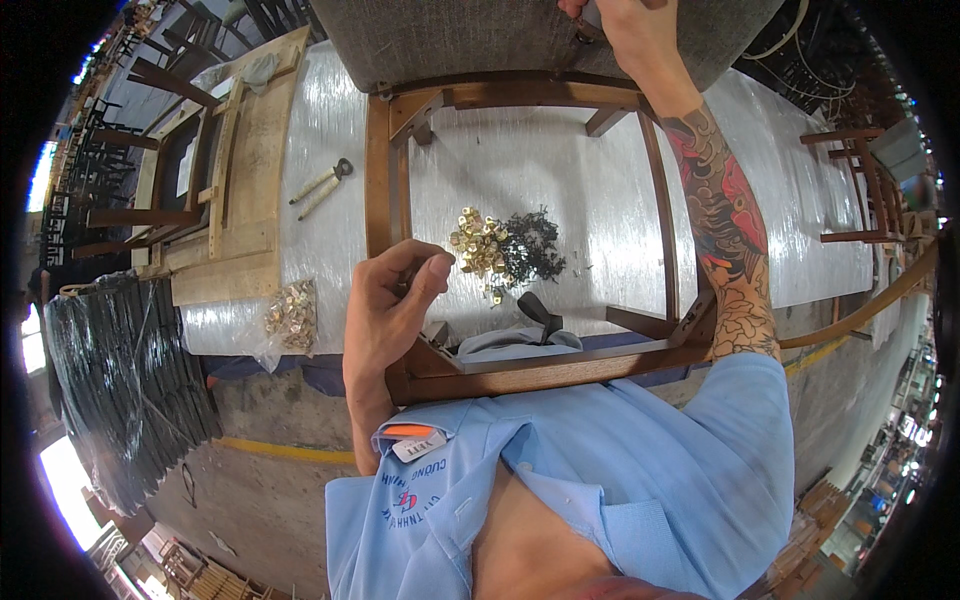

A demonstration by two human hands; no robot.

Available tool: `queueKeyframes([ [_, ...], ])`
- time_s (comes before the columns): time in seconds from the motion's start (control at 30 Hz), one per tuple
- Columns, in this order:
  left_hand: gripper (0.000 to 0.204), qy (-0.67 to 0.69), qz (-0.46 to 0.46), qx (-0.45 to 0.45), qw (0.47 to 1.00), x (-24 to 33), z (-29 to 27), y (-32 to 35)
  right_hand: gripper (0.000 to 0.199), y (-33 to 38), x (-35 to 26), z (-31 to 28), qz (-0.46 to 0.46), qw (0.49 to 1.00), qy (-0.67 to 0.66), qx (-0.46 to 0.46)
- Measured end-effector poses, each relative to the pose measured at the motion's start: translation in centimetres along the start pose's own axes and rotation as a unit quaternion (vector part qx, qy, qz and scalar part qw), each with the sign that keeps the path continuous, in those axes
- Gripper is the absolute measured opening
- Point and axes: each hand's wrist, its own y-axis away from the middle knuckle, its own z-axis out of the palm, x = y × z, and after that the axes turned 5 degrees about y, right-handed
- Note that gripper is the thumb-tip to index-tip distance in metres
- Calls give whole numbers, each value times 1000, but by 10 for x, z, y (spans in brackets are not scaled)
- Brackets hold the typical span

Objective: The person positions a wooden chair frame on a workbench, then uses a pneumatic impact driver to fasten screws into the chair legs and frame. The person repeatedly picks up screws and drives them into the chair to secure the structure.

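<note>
On the white table (560, 170) lies a wooden chair frame (378, 180), turned over so its brown rails make a big box shape. The left hand (385, 315) hangs over the near left corner of the frame. Its fingers (432, 275) are curled in, and the thumb and first finger are pinched close together. It may hold something tiny there, but it is too small to tell. Just to the right of that hand, inside the frame, sits a pile of gold bits (480, 245) on the table. A pile of dark screws (532, 245) touches the gold pile on its right side. The right hand (630, 25) is far up at the top, with its arm stretched along the right rail. It rests on the grey seat pad (450, 40) at the far end of the frame. The hand is partly cut off by the edge, so I cannot tell how open it is or if it grips anything. Near the bottom rail lies a grey cloth (515, 340) with a black strap on it. Left of the frame, a pair of pliers (322, 185) lies on the table. A clear bag of gold bits (290, 318) sits at the table's near left edge. Wooden boards (240, 180) lie further left.
</note>
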Motion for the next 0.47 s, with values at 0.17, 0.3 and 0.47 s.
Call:
queueKeyframes([
  [0.17,35,6,4,-6,1000,3,2,-2,13,3,-8,-5,-6,1000,-8,21],
  [0.3,36,7,7,3,1000,1,3,0,14,3,-4,-1,-1,1000,-7,2],
  [0.47,37,5,8,-4,1000,-1,1,-1,14,2,-4,-2,-6,1000,-5,-8],
])
